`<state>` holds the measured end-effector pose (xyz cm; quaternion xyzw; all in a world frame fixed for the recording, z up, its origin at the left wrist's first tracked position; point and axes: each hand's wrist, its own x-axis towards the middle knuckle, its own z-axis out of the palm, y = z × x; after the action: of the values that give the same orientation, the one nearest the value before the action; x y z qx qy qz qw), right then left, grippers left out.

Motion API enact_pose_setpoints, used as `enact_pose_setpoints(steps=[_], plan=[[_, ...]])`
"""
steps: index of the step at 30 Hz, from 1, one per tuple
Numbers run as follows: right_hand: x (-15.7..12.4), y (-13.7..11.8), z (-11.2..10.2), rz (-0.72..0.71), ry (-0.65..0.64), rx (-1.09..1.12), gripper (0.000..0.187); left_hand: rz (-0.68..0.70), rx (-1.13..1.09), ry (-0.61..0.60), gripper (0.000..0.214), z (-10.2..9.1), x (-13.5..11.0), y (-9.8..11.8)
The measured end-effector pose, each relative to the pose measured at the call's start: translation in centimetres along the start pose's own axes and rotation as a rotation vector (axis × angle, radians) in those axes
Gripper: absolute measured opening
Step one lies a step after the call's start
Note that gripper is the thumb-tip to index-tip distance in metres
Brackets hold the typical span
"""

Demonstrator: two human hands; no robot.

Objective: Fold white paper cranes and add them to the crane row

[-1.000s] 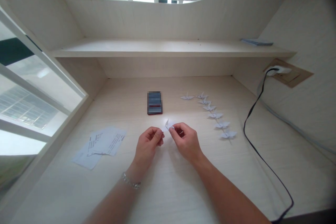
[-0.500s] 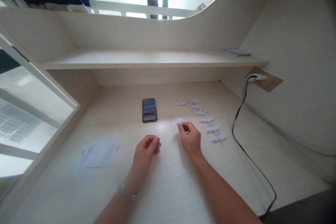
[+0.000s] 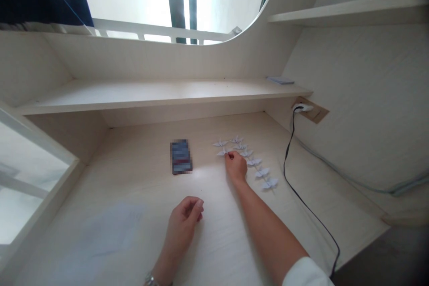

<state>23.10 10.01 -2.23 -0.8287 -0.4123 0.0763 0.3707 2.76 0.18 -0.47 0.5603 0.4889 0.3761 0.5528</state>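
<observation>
Between the fingertips of my right hand (image 3: 236, 166) is a small white paper crane (image 3: 221, 153), low over the desk or touching it; I cannot tell which. Just behind it stands another paper crane (image 3: 220, 143). To the right, several more cranes run in a slanting row, the nearest crane (image 3: 269, 183) lying beside my forearm. My left hand (image 3: 186, 216) rests near the middle of the desk with its fingers curled in and the thumb against them. Whether anything is inside those fingers is hidden.
A dark blurred rectangular object (image 3: 181, 157) lies left of the cranes. Papers (image 3: 110, 228) are at the left front. A black cable (image 3: 310, 208) runs from the wall socket (image 3: 313, 110) across the right side. A shelf (image 3: 161, 89) spans the back.
My right hand has carried the crane farther back on the desk, close to the other cranes. My left hand stays curled in place. The view has tilted up and shifted right.
</observation>
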Motion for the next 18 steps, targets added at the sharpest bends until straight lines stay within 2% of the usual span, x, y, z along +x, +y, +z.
enact_pose_setpoints(steps=[8,18], plan=[[1.2,0.1,0.5,0.036,0.007,-0.115,0.026,-0.023,0.060,-0.013,0.021,0.0,0.2,0.0],[1.4,0.0,0.9,0.048,0.025,-0.143,0.023,-0.045,0.079,-0.003,0.021,0.0,0.1,0.5]])
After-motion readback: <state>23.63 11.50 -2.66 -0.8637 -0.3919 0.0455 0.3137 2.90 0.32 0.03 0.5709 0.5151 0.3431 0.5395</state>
